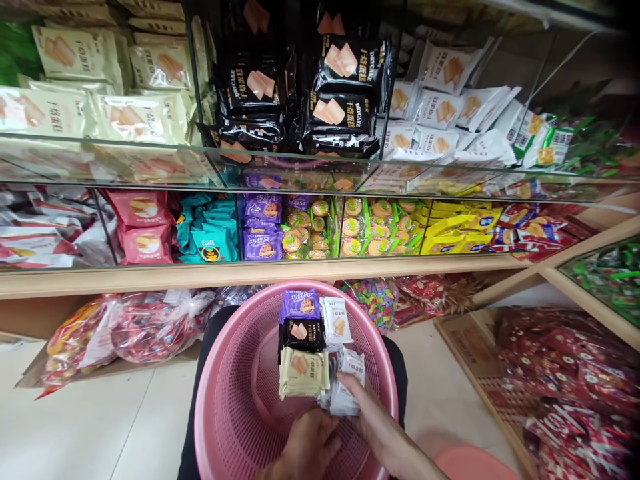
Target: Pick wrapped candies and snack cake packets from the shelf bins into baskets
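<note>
A pink mesh basket stands between my legs. My right hand grips a stack of white dry cake packets over the basket's right side, thumb on top. Just below that stack is my left hand, its fingers apart and slightly curled near the packets' lower edge; whether it touches them I cannot tell. Stacked in the basket are cream dry cake packets, black dry cake packets, a purple cookie packet and another white packet stack.
Glass-fronted shelves ahead hold snack packets sorted by colour. Bagged sweets lie under the lower shelf at left. A carton of red packets stands on the right. Part of a pink-orange round object shows at the bottom right.
</note>
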`<state>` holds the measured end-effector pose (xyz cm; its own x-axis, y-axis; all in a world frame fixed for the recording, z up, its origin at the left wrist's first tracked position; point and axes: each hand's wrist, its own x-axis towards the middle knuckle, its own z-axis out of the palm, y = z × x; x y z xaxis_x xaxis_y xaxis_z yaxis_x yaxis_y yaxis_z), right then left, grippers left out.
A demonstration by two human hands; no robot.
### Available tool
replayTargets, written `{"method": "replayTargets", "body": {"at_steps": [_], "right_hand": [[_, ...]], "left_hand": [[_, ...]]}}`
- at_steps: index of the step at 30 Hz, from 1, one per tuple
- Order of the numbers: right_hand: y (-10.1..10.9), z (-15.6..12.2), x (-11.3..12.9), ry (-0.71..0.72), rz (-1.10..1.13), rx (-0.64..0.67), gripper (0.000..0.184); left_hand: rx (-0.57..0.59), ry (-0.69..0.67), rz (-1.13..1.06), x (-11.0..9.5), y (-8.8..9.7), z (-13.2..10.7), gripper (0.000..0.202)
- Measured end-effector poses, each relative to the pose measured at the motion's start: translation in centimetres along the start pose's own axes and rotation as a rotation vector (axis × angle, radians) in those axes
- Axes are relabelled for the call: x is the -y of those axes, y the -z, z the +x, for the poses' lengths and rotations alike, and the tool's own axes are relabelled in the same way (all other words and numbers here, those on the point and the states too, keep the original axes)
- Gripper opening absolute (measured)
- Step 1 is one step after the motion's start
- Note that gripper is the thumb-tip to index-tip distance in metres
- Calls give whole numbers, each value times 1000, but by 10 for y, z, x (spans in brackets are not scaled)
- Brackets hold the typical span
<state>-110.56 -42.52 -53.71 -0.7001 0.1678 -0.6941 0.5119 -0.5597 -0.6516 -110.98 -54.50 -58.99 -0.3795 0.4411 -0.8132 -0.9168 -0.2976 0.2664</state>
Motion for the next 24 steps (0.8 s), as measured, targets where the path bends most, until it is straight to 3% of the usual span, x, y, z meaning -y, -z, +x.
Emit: {"method": "replayTargets", "body": {"at_steps": [4, 12, 20, 24], "right_hand": [[1, 7, 8, -103, 87, 76, 36], [0, 7, 15, -200, -38, 60, 33], [3, 7, 13, -175, -48, 89, 36], [1, -3, 1, -142, -29, 50, 39]], "left_hand": [[-104, 13, -87, -4, -6, -1, 10], [-79, 2, -82, -5, -9, -1, 12], [-88, 18, -37, -9, -12, -5, 15], [-82, 9, 95, -6, -7, -3, 29]]}}
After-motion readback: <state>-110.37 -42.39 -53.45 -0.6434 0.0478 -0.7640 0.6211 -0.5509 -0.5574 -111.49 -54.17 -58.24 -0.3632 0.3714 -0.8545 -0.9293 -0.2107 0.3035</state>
